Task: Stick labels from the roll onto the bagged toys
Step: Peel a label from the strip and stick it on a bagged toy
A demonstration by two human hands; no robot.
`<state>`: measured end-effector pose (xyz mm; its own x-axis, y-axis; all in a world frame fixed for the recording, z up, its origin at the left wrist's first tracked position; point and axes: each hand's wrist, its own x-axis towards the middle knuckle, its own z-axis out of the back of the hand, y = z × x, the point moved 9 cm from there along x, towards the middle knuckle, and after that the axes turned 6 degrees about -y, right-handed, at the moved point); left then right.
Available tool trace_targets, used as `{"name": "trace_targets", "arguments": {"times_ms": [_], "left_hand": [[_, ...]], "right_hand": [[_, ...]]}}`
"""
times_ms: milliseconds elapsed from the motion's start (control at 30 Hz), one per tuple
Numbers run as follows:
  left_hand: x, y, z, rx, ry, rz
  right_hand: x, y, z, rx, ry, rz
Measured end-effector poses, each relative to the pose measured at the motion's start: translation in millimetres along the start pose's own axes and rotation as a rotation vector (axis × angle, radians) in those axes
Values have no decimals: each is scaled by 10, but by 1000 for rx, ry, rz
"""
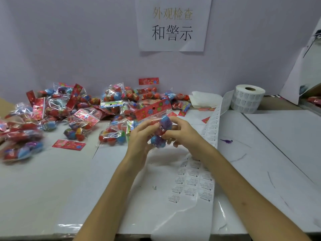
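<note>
Both hands hold one clear bag of small coloured toy balls (pixel 159 131) above the middle of the table; its red flowered header card points up and left. My left hand (pixel 140 136) grips the bag's left side and my right hand (pixel 180 131) pinches its right side. A white label roll (pixel 247 99) stands at the back right. Its label strip (pixel 212 129) runs forward past my right hand and spreads out under my right forearm. A big pile of bagged toys (pixel 83 108) covers the back left of the table.
The table (pixel 52 188) is covered with white paper sheets. A loose red header card (pixel 69 144) lies front left of the pile. A small purple toy dinosaur (pixel 226 141) lies right of the strip. A paper sign (pixel 172 23) hangs on the back wall.
</note>
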<state>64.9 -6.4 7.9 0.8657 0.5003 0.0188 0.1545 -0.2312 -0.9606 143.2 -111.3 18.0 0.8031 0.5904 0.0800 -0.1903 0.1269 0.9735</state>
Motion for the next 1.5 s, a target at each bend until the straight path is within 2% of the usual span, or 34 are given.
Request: {"name": "trace_targets", "arguments": {"times_ms": [167,300,500,633,1033,1200,1300,1500], "left_hand": [[9,25,-62,15,36,-5],[-8,66,13,50,-16,31],[-11,30,-4,75,0,20],[-2,42,-23,132,2,22],[15,168,27,136,15,113],[32,133,37,196,-26,41],[14,104,-17,131,-10,12],[24,39,73,119,-113,-45]], "right_hand": [[11,6,79,63,-24,-8],[25,-40,122,134,-66,-42],[46,-45,212,237,-115,-35],[54,-39,318,365,-234,-27],[24,-14,292,316,-208,-17],[39,-54,300,313,-232,-42],[51,-85,328,282,-258,-41],[51,-61,253,263,-201,-18]]}}
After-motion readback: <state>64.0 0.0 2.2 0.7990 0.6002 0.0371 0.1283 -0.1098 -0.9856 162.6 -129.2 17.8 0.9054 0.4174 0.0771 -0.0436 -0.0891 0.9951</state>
